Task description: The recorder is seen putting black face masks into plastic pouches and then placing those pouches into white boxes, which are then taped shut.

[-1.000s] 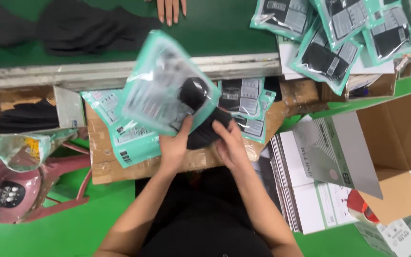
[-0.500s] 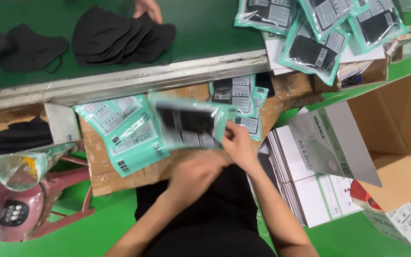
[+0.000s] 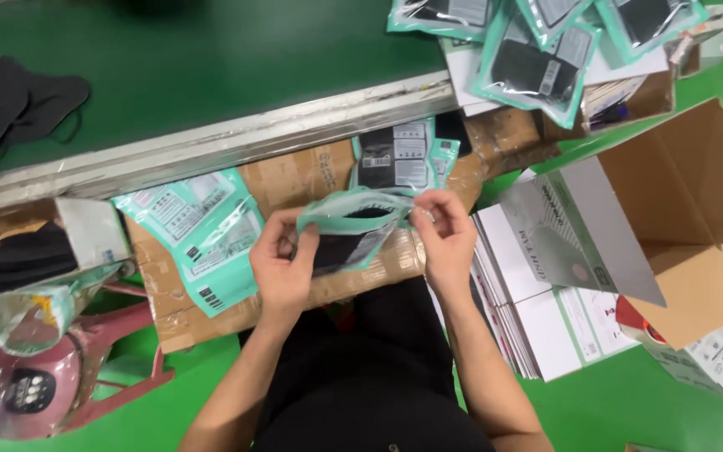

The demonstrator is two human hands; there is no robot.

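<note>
Both my hands hold one teal-edged clear pouch (image 3: 353, 230) with a black mask inside, over a cardboard sheet (image 3: 294, 192) on my lap. My left hand (image 3: 282, 264) grips the pouch's left end. At its right end, my right hand (image 3: 445, 234) pinches the top edge. Empty teal pouches (image 3: 202, 234) lie to the left on the cardboard. A filled pouch (image 3: 395, 155) lies just beyond my hands.
Black masks (image 3: 18, 105) lie on the green conveyor belt (image 3: 211, 67) behind a metal rail (image 3: 211, 142). Several filled pouches (image 3: 537, 50) pile up at top right. An open cardboard box (image 3: 688, 192) and flat white cartons (image 3: 546, 310) are on the right, a pink stool (image 3: 60, 377) on the left.
The pouch has come down from a raised, flat position to just above my lap, and both hands now grip its two ends. The view has shifted, and another person's hand is gone from the belt.
</note>
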